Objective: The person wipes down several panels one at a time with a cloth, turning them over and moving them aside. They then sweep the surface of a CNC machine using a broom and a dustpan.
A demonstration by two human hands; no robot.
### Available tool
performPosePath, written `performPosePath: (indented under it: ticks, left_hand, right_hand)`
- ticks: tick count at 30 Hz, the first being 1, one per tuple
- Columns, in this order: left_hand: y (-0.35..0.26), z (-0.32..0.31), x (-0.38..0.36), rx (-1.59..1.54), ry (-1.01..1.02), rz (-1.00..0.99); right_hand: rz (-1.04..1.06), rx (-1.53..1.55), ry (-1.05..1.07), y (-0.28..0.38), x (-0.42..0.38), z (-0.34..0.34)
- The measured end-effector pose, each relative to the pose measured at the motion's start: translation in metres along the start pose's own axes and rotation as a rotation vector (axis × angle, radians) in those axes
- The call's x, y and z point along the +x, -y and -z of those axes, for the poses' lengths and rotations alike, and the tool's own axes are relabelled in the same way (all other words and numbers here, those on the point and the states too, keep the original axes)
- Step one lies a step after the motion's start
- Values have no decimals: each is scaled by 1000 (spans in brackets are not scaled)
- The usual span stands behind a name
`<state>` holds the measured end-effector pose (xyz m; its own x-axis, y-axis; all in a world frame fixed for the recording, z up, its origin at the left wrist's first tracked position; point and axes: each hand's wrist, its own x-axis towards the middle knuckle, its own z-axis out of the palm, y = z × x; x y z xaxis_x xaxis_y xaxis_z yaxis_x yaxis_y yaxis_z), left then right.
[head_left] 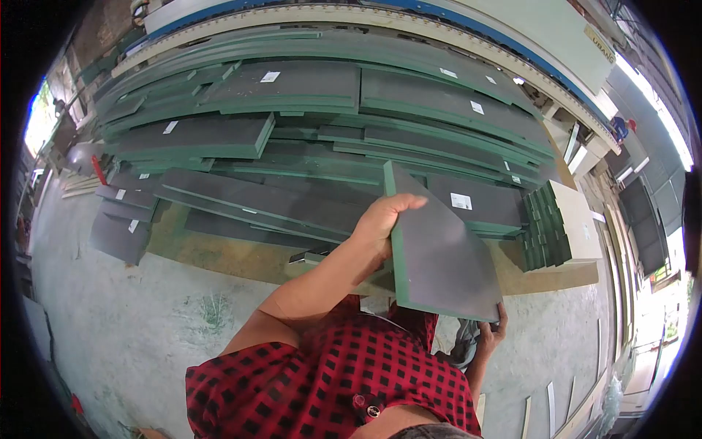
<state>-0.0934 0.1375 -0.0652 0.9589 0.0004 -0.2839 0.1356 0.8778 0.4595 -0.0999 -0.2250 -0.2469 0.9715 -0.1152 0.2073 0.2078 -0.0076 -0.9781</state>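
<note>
A dark grey board with green edges [446,245] is held up, tilted, in front of my body. My left hand [382,219] grips its left edge, the thumb lying over the grey face and the fingers hidden behind. At the lower right corner, my right hand [494,331] holds the board from below, fingers partly out of sight. Grey cloth [462,347] shows beside my right hand. Behind the board lie stacks of similar boards [285,84], several with white labels. A small dark, metallic-looking object [311,256] sits at the near edge of the stacks, partly behind my left forearm.
A brown base sheet [212,249] lies under the stacks on the concrete floor [146,322]. To the right stands a pile of short green-edged pieces with a pale side [574,219]. A long machine [468,22] spans the back. Another person [620,129] is far right. Thin strips [551,406] lie lower right.
</note>
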Motion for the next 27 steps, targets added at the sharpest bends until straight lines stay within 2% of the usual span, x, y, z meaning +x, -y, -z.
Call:
performPosePath:
  ticks: [2,4,6,7,9,11,13,14,15,16,18,22,24,27]
  left_hand:
    - [2,13,1,62,28,18]
    - [1,22,-3,162,66,-51]
    - [-5,20,-18,137,39,-67]
    - [-7,20,-26,113,6,-69]
    - [-19,40,-26,146,43,-49]
    - [-34,61,-30,96,114,14]
    - [-43,81,-36,27,90,-24]
    - [-50,95,-39,40,7,-120]
    - [-58,108,-44,52,-78,-214]
    - [-66,120,-53,52,-84,-215]
    - [-82,143,-72,116,-85,-402]
    - [-101,197,-108,231,-194,-505]
    - [-108,223,-123,62,-179,-527]
    - [-117,250,-144,124,-188,-572]
  right_hand:
    - [-21,-7,-9,3,1,0]
    - [-39,-13,-17,11,4,-3]
    - [119,-18,-45,24,8,-3]
    - [99,-90,-71,39,10,-5]
    - [210,-192,-78,70,16,-14]
    - [134,-179,-42,121,14,-49]
    - [205,-185,13,135,20,-73]
    - [204,-182,15,139,24,-86]
    - [198,-212,81,143,26,-99]
    - [191,-243,149,145,28,-111]
    - [213,-273,232,139,35,-138]
    - [337,-355,449,127,44,-202]
    - [333,-391,510,124,44,-232]
    - [370,-509,592,111,50,-267]
